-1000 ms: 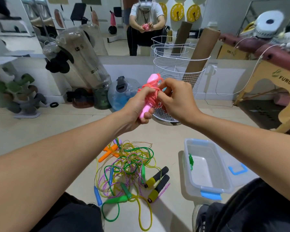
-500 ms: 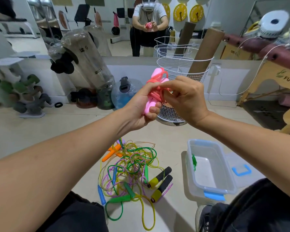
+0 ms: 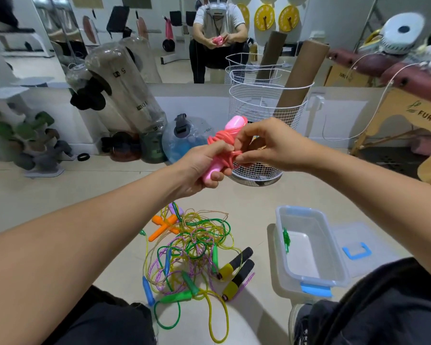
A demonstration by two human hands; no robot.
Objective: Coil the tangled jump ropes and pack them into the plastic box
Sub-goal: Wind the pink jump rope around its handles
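while both hands grip the pink rope, the plastic box holds a green clip.

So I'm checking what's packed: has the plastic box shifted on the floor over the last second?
No. The plastic box keeps its place beside its lid and the tangled ropes; only the camera moved.

"FURUI" on the wooden table leg; "5" on the clear cylinder.
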